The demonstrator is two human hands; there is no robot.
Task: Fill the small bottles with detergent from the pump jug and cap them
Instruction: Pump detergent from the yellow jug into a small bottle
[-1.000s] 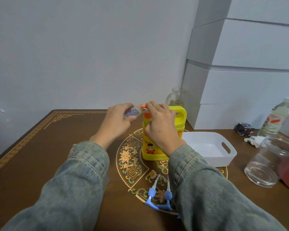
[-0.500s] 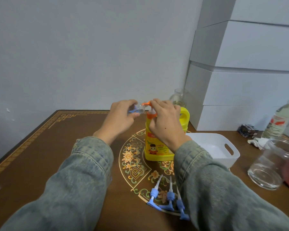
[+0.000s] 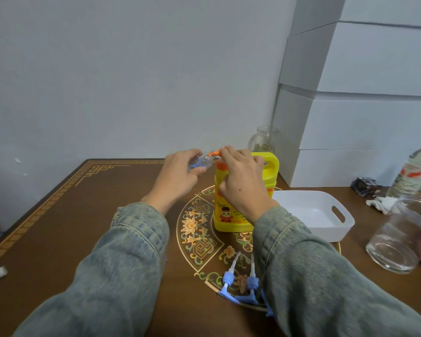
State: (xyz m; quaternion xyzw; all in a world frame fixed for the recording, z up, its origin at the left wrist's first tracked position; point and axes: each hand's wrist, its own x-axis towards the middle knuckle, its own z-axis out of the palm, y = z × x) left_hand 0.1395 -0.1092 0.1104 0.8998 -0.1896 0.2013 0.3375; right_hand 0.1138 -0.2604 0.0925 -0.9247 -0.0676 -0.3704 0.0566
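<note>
So the left hand (image 3: 178, 173) is wrapped around a small bottle (image 3: 203, 162), tipped with its mouth right at the orange spout (image 3: 214, 154) to catch the soap. The right hand (image 3: 241, 181) sits closed over the pump on the yellow jug (image 3: 229, 215), looks ready to press. Blue caps (image 3: 238, 280) wait on the table (image 3: 58, 227) close by.

A plain, pale grey-white wall (image 3: 131, 76) fills the upper part of the view, lit evenly and softly, with a few small marks low on its left. Against it stands a dark brown wooden table (image 3: 66, 229) with a gold fret border along its left and far edges and a round floral medallion in the middle. At the table's far right corner rises a stack of large white boxes (image 3: 365, 93), reaching out of view.
</note>
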